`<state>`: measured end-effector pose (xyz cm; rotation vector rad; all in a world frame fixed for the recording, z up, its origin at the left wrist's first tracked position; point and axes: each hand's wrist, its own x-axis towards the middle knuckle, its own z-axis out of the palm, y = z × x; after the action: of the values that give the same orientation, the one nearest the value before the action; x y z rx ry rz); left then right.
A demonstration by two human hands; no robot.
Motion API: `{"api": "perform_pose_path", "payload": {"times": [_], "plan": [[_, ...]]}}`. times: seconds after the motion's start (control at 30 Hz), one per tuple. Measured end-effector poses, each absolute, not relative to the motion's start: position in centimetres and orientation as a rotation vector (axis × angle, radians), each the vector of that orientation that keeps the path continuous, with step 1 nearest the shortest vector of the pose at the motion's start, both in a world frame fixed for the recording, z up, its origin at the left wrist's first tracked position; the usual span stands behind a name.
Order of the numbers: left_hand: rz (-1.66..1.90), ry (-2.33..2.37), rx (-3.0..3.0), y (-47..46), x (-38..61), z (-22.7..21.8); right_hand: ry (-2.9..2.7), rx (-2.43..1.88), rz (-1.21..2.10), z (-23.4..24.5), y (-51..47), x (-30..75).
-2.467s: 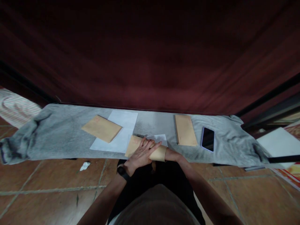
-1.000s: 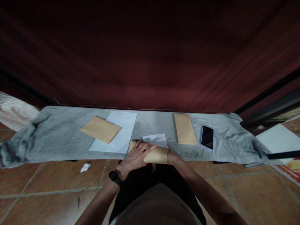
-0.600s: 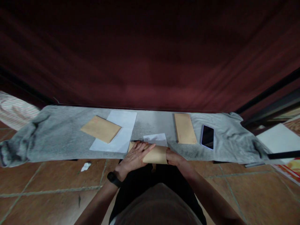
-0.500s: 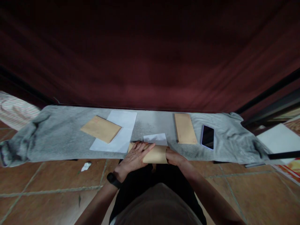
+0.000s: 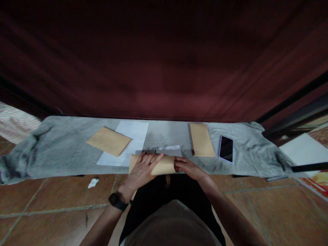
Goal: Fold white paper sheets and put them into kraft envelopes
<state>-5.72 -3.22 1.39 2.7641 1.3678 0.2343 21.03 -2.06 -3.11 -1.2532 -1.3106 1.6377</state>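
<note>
A brown paper envelope point(image 5: 164, 165) lies crosswise at the near edge of the cloth-covered bench, its right end bulging open. My left hand point(image 5: 144, 168) rests over it, thumb spread and fingers across the top, holding it. At the open end is my right hand point(image 5: 187, 166), its fingertips reaching into the mouth and hidden there. Just beyond the envelope lies a small white paper point(image 5: 169, 150), partly covered. To the left, another brown envelope point(image 5: 110, 140) overlaps white sheets point(image 5: 135, 131).
A stack of brown envelopes point(image 5: 202, 140) and a phone point(image 5: 226, 149) lie on the right of the grey cloth point(image 5: 69, 136). A dark red panel point(image 5: 164, 68) rises behind the bench. On the tiled floor is a crumpled white scrap point(image 5: 93, 182).
Both hands and the envelope have shifted left along the bench edge. More of the envelope's left end now shows past my left hand. The other papers and phone stay put.
</note>
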Motion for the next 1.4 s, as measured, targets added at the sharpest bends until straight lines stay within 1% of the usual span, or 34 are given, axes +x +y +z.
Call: {"api": "perform_pose_path", "payload": {"times": [0.03, 0.17, 0.37, 0.43, 0.57, 0.77, 0.97, 1.13, 1.3, 1.4], "plan": [[0.242, 1.424, 2.749, -3.1, -6.5, 1.3, -1.359, -1.302, 1.577, -3.0, -1.5, 21.4], [0.298, 1.656, 2.669, -3.1, -9.2, 0.3, -1.441, -1.626, 1.169, -3.2, 0.7, 22.3], [0.262, 1.797, 2.595, -4.0, -10.2, -1.6, -1.774, -2.133, 0.581, -4.6, 1.6, 20.1], [0.254, 1.821, 2.568, -4.1, -10.2, -1.9, -1.838, -2.211, 0.499, -4.7, 1.6, 19.4], [0.274, 1.820, 2.539, -4.1, -10.3, -2.0, -1.863, -2.252, 0.525, -4.8, 2.0, 19.1], [0.295, 1.819, 2.532, -4.0, -10.4, -2.1, -1.757, -2.189, 0.583, -5.3, 2.3, 19.5], [0.290, 1.824, 2.510, -4.0, -10.4, -2.4, -1.534, -1.965, 0.779, -5.9, 1.9, 20.2], [0.273, 1.832, 2.496, -4.0, -10.3, -2.3, -1.407, -1.797, 0.845, -5.7, 1.2, 21.6], [0.286, 1.827, 2.506, -4.0, -10.2, -2.2, -1.235, -1.611, 0.840, -4.8, 0.8, 23.1], [0.292, 1.823, 2.514, -4.0, -10.1, -2.2, -1.099, -1.434, 0.951, -4.3, 0.7, 23.4]]}}
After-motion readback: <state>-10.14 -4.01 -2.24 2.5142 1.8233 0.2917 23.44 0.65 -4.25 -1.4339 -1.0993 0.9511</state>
